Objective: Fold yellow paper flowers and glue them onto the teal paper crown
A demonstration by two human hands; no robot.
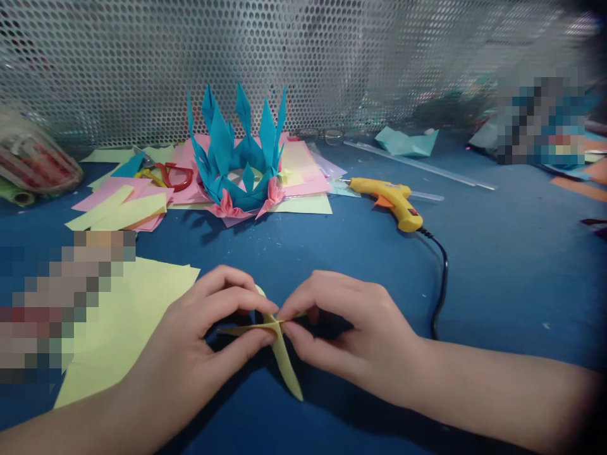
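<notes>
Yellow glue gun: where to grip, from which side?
Probably the handle, from the near right with the right hand: the glue gun lies on its side, handle slanting toward the person, nozzle pointing left, away from that approach. The cord leaves the handle's end.

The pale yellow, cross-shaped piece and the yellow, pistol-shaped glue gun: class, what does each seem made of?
Cross-shaped piece: probably matte paper; its arms look thin and shineless.
Glue gun: likely satin plastic; its body looks smooth and rounded.
</notes>
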